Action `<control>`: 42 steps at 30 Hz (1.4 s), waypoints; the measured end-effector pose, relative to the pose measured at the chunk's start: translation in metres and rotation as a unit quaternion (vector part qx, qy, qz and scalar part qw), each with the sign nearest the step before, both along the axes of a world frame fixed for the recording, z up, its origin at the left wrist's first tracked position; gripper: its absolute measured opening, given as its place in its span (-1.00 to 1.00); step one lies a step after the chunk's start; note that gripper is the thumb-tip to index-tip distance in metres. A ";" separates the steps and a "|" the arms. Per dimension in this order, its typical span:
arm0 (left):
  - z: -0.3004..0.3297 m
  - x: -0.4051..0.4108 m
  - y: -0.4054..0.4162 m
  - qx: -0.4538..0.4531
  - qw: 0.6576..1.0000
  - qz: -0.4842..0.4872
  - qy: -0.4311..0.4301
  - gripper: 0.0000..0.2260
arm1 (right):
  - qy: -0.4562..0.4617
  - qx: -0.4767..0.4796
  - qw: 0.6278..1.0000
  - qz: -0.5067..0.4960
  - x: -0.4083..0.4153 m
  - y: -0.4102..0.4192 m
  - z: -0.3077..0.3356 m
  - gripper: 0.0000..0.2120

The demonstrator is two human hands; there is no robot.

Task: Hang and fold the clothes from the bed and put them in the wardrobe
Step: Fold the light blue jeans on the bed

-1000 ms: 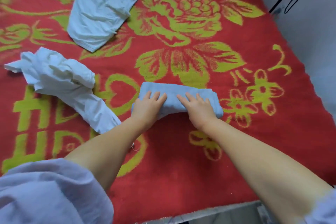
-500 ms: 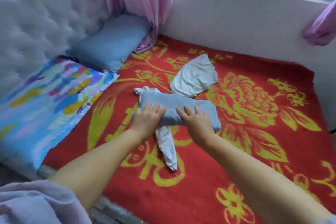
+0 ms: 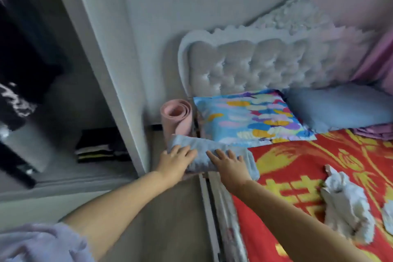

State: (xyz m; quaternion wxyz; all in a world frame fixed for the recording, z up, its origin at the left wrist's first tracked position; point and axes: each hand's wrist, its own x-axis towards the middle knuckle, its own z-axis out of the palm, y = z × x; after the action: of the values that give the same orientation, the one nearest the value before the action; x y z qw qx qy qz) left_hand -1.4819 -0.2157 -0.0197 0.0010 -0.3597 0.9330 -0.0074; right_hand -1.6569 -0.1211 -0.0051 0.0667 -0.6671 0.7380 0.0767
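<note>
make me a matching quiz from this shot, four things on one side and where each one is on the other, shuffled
Things:
1. folded light blue garment
2. pink rolled mat
3. crumpled white garment
4. stack of folded dark clothes

Places:
A. on a shelf inside the wardrobe
B. lying on the red blanket
C. standing on the floor between the wardrobe and the bed's head end
D. held between the left hand and the right hand

Pairs: 1-D, 2-C, 3-B, 4-A
</note>
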 end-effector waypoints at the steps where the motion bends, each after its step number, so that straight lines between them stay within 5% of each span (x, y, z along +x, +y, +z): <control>1: 0.000 0.034 -0.008 0.002 1.000 0.024 -0.010 -0.50 | -0.007 0.006 1.000 0.026 0.029 -0.018 -0.001 -0.32; 15: -0.017 0.402 -0.118 0.019 0.978 0.202 -0.050 -0.48 | -0.062 0.060 0.974 0.208 0.378 -0.207 -0.040 -0.32; 23: -0.035 0.449 -0.208 -0.017 0.975 0.208 -0.073 -0.44 | -0.065 0.089 0.968 0.226 0.429 -0.313 -0.068 -0.29; 35: -0.105 0.471 -0.469 0.026 0.972 0.212 -0.096 -0.42 | -0.091 0.148 0.964 0.201 0.456 -0.565 -0.145 -0.37; 42: -0.216 0.484 -0.616 0.128 0.960 0.177 -0.172 -0.48 | -0.039 0.155 0.968 0.193 0.471 -0.687 -0.243 -0.36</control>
State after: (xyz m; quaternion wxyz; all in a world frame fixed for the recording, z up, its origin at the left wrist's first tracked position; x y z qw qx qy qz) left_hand -0.9980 -0.8312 -0.2357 0.2087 -0.5097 0.8331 0.0510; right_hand -1.1861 -0.8084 -0.2479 0.1815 -0.7813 0.5710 0.1752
